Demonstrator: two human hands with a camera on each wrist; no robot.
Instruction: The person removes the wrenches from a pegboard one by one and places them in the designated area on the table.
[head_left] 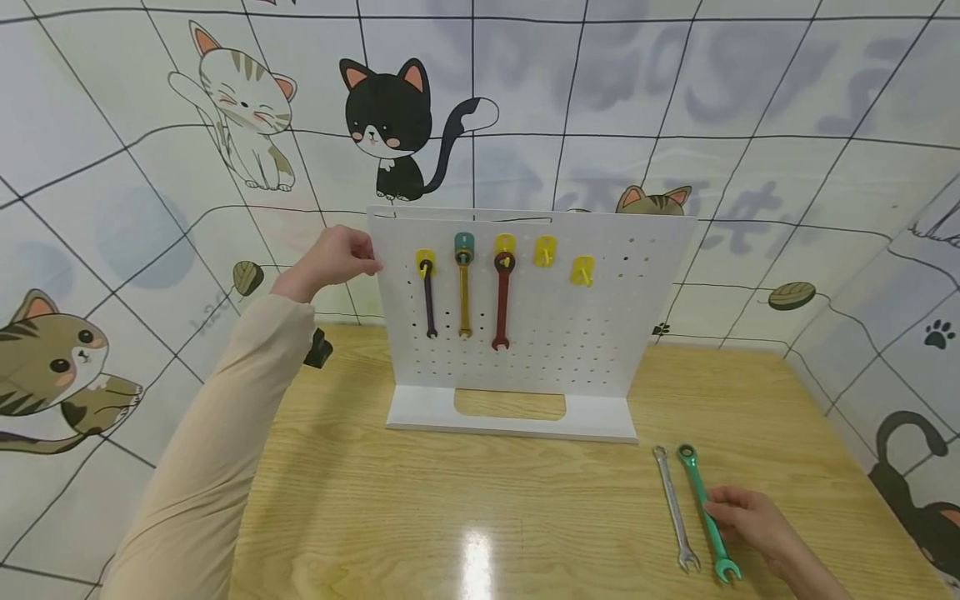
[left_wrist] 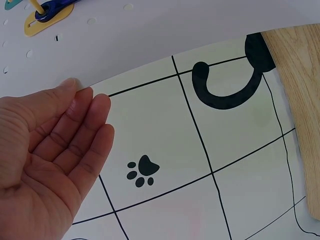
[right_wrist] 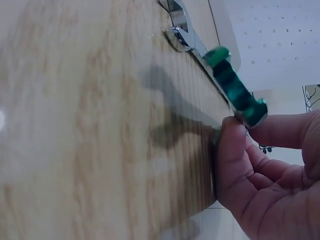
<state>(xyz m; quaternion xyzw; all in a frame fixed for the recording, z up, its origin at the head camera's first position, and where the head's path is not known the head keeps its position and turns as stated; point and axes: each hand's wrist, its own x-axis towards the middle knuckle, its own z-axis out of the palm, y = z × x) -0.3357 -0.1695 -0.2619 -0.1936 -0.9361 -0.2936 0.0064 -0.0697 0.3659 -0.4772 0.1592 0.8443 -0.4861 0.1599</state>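
A white pegboard [head_left: 577, 333] stands upright on the wooden table, and my left hand [head_left: 341, 254] pinches its left edge between thumb and fingers. At the front right, the right hand [head_left: 753, 527] grips a green combination wrench [head_left: 717, 537] by its shaft. Seen from the right wrist, the open jaw end of the green wrench [right_wrist: 235, 86] is raised above the tabletop, casting a shadow. Just left of it a silver wrench [head_left: 672, 504] lies on the table. A dark purple-blue wrench [head_left: 429, 300], a yellow wrench [head_left: 464, 300] and a red wrench [head_left: 502, 304] hang from hooks on the board.
Two bare yellow hooks, one [head_left: 545, 251] beside the red wrench and another [head_left: 582, 270] farther right and lower, are on the board. Its white base [head_left: 423, 408] has a cutout in the middle. Cat-printed wall covering [head_left: 525, 100] surrounds the wooden table [head_left: 375, 508].
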